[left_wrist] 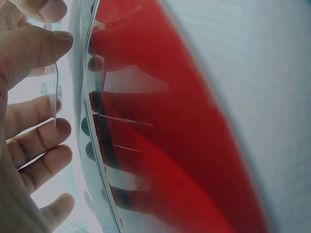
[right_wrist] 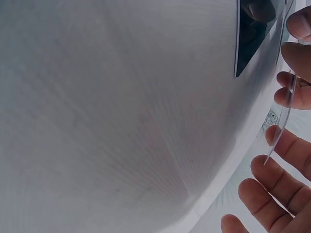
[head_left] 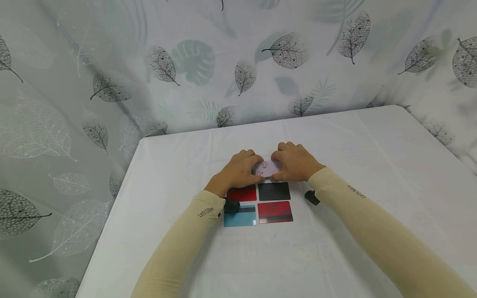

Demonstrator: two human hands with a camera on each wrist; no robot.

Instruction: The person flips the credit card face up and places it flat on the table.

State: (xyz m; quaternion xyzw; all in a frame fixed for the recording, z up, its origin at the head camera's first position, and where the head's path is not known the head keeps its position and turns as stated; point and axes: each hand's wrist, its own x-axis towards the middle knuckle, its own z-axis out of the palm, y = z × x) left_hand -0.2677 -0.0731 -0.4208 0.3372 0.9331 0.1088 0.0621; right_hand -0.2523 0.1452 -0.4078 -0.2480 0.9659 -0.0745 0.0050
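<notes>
A pale pink card [head_left: 269, 169] with a flower print is held by its two short ends between my hands. My left hand [head_left: 239, 169] pinches its left end with thumb and fingers, and my right hand [head_left: 296, 162] pinches the right end. Seen nearly edge-on in the right wrist view, the card [right_wrist: 287, 116] runs between the thumb and the fingers. Just in front of the hands lie a red card [head_left: 244, 193], partly covered by the left wrist, and a black card [head_left: 274, 191]. The glossy red card [left_wrist: 160, 111] fills much of the left wrist view.
Nearer to me lie a light blue card [head_left: 240, 219] and a red card with a dark stripe [head_left: 275, 211], completing two rows. Black wrist cameras [head_left: 232, 205] hang below both wrists. A white cloth covers the table [head_left: 372, 174]; leaf-patterned curtains [head_left: 193, 62] stand behind and beside it.
</notes>
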